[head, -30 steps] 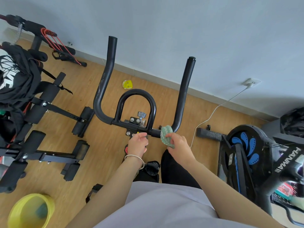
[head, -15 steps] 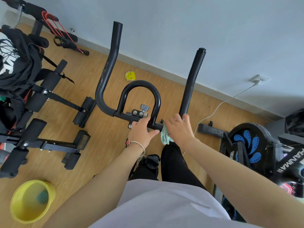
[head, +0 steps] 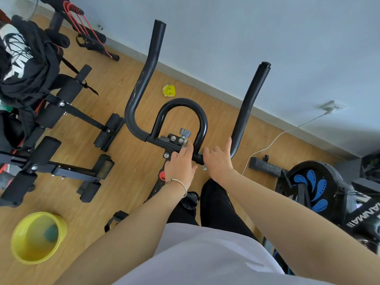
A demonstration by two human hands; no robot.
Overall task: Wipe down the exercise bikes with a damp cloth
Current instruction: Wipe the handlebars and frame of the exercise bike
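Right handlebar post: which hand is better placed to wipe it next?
Right. The right hand sits at the base of the post with the cloth peeking from under it; the left hand rests bare on the centre clamp.
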